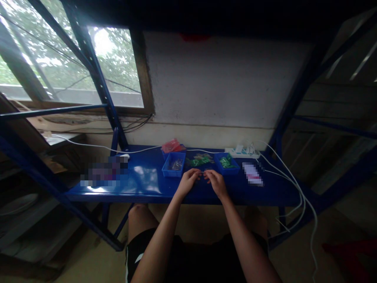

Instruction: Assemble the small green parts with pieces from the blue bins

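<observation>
Standing in front of a pale wall point(220, 86), a blue metal frame point(101, 74) carries the blue desk point(150, 192); a person in black shorts point(188, 259) sits at it; at the left end lies a pixelated dark item point(103, 171), any lettering on it masked; near the middle, the left hand point(190, 181) and right hand point(216, 181) face each other over the front part of the desk, fingers bent and fingertips almost meeting; whether they pinch anything I cannot tell, as that spot is too small and dim; just beyond them stand 2 blue trays, the left tray point(171, 173) holding small silvery pieces point(177, 164) and the right tray point(228, 171) holding green pieces point(225, 161); between the 2 trays lie green packets point(200, 160); a white power strip point(231, 153) runs behind the right tray, its markings too small to read; right of that tray lies a pixelated pale rectangle point(252, 173) with a pink band; behind the left tray sits a red packet point(172, 146); smallest is a white curved mark point(138, 258) on the shorts.
</observation>
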The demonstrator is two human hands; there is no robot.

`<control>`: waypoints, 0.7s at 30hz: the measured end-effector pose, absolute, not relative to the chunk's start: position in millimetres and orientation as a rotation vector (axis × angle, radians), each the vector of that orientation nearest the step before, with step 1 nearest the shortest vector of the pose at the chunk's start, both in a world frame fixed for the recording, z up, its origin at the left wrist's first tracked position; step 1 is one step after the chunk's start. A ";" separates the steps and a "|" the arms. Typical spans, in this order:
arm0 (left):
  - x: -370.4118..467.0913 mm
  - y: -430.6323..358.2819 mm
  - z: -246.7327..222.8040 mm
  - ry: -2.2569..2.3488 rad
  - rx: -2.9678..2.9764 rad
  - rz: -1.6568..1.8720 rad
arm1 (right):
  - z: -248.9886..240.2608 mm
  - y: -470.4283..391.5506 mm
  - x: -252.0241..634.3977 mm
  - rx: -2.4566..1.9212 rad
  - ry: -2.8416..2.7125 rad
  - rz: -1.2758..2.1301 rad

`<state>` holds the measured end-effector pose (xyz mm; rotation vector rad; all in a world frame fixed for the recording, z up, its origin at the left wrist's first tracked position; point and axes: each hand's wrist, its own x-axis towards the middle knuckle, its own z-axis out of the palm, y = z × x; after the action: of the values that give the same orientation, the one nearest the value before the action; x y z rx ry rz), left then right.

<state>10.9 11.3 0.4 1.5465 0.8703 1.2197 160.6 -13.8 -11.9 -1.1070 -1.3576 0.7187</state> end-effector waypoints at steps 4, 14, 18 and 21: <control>11.0 11.8 0.8 0.878 1.546 1.202 | -13.9 -11.4 160.1 -1.142 -1.377 0.698; 12.3 19.0 -8.4 0.821 1.431 1.199 | -18.7 -7.5 160.4 -1.160 -1.440 0.647; 12.2 18.9 -9.3 0.811 1.467 1.167 | -19.4 -5.5 161.9 -1.168 -1.459 0.574; 12.1 18.7 -9.8 0.817 1.498 1.178 | -20.6 -2.6 163.9 -1.180 -1.455 0.478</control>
<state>12.1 18.7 -9.8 1.4981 0.8170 1.1784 163.9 -2.6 -20.6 -1.1797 -1.4555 0.4784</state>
